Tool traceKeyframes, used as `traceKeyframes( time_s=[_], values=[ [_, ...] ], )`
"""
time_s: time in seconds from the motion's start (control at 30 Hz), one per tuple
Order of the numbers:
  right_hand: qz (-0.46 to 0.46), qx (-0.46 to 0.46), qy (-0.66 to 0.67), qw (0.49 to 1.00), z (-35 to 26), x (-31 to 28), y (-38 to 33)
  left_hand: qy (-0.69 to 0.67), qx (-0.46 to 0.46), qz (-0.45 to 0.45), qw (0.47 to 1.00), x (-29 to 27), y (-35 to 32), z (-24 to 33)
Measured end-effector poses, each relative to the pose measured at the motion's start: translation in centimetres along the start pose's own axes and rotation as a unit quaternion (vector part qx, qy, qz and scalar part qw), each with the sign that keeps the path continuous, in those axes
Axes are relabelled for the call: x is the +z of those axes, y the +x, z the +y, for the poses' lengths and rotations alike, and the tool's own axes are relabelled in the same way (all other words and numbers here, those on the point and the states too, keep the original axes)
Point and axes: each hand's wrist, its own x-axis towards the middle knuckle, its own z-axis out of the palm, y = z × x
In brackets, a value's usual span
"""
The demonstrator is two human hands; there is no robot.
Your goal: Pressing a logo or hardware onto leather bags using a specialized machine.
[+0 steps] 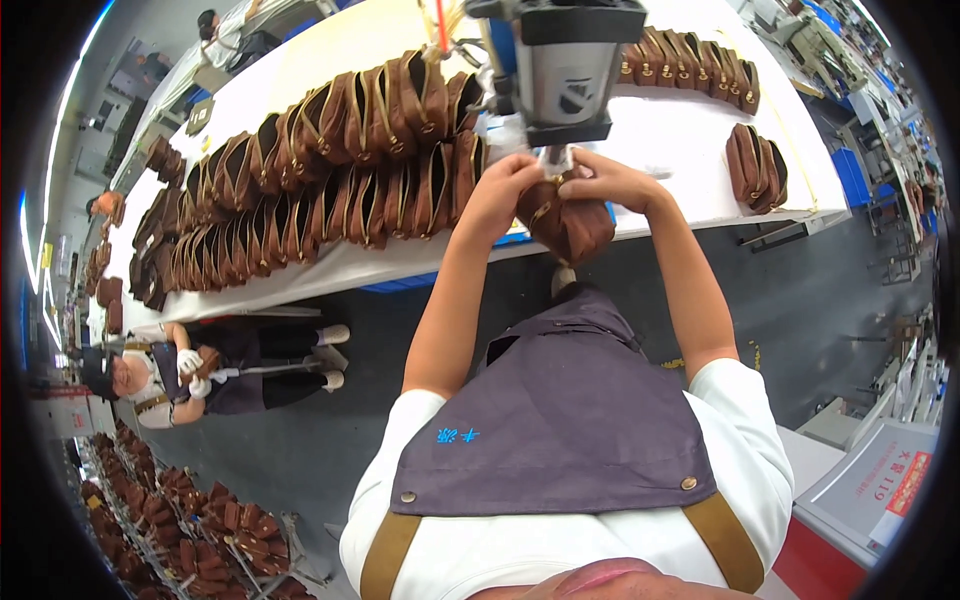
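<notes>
Brown pouch (566, 222) sits at the near edge of the white table (680, 130), directly under the head of the grey machine (565, 70), and you hold it there with both hands. Your left hand (508, 185) grips its upper left side, fingers curled together and clamped on the material; your right hand (608, 180) pinches the top right near the zip, fingers likewise closed on it. The exact contact point between the machine's tip and the pouch is hidden behind your fingers, so I cannot confirm whether the tool is engaged. In my judgement this piece is in mid-operation, neither released nor set aside. To your left, long rows of matching pouches (330, 170) stand on edge, mouths open, crowding most of that half of the table. On the far right a shorter row (700, 65) lies along the back edge, and a small group of pouches (757, 165) stands apart near the right corner. Which of these lots is finished cannot be told from appearance alone; judging by volume, the larger share remains beside your left arm. A seated co-worker (180, 375) lower left handles a similar item.
</notes>
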Motion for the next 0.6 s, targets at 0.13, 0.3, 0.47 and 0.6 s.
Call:
traceKeyframes(
  time_s=[0.13,0.3,0.47,0.6],
  values=[
    [0.002,-0.056,-0.189,0.98,-2.9,1.8,-4.1,0.053,-0.005,0.028,0.998,1.9,-4.7,-1.6],
    [-0.068,-0.073,-0.264,0.959,0.8,3.3,-7.1,0.021,-0.033,0.097,0.995,6.9,-5.9,-4.8],
    [0.086,-0.037,-0.24,0.966,0.7,-2.4,-11.0,0.011,0.003,0.095,0.995,12.5,-0.7,-4.5],
    [0.241,-0.144,-0.298,0.912,-0.1,-9.1,-14.4,0.167,0.054,0.045,0.984,19.2,4.2,-2.2]
  ],
)
